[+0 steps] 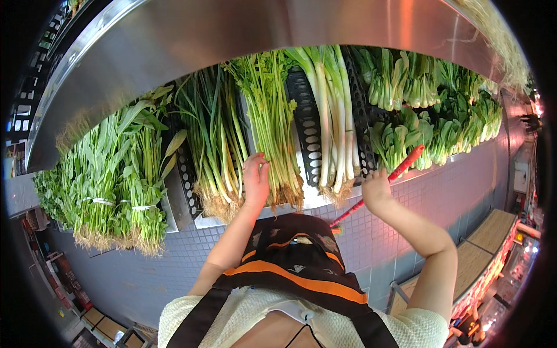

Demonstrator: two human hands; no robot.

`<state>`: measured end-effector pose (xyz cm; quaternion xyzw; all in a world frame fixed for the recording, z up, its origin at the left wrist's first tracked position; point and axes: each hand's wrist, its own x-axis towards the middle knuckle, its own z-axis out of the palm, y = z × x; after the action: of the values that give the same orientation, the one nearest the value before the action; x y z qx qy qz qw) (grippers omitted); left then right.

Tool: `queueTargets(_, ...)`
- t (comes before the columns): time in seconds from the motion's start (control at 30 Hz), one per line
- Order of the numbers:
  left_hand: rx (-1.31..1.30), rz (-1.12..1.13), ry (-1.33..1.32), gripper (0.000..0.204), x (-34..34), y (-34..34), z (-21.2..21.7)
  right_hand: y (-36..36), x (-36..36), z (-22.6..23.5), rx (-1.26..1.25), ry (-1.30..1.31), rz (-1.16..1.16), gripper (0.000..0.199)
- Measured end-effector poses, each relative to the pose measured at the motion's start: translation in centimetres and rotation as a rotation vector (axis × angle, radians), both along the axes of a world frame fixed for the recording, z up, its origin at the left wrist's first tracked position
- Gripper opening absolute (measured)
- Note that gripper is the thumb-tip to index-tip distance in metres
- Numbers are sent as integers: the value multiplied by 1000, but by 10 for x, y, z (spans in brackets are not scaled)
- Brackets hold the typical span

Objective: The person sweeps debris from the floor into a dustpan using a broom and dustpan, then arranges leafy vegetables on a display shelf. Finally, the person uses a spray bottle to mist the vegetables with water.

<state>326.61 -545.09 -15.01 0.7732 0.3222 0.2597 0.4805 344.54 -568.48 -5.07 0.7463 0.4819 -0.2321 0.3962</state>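
Note:
My left hand (256,178) is raised over the near end of a row of leafy celery stalks (271,127). Its fingers are loosely bent and a little apart, with nothing seen in them; whether they touch the stalks I cannot tell. On the other side, my right hand (377,189) is closed round a long red pole (406,162) that slants from upper right down toward my apron (296,246). The pole's lower end passes by the apron. Between the hands, thick white-stemmed leeks (333,116) lie roots toward me. Thin green onions (217,145) lie left of the celery.
Tied bunches of leafy greens (116,180) with roots hang over the shelf's left end. Short-stemmed bok choy (400,136) fills the right. Black perforated dividers (307,127) separate rows. A metal panel (278,29) curves above. Wooden-topped stands (487,238) are at lower right, on tiled floor.

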Motion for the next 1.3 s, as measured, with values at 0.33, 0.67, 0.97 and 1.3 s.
queueTargets(0.33, -532, 247, -129, 8, -117, -37, -13, -36, -4, -16, -94, -165, 205, 30)
queueTargets(0.67, -635, 691, -377, 7, -347, -69, -5, -89, -67, -24, -537, -166, 166, 34)
queueTargets(0.97, -501, 1450, -377, 7, -699, -171, -14, -17, -291, -33, -632, 137, -131, 24)
queueTargets(1.3, -310, 1517, -610, 6, -868, -68, -38, 166, -475, -42, -434, 238, -295, 18)
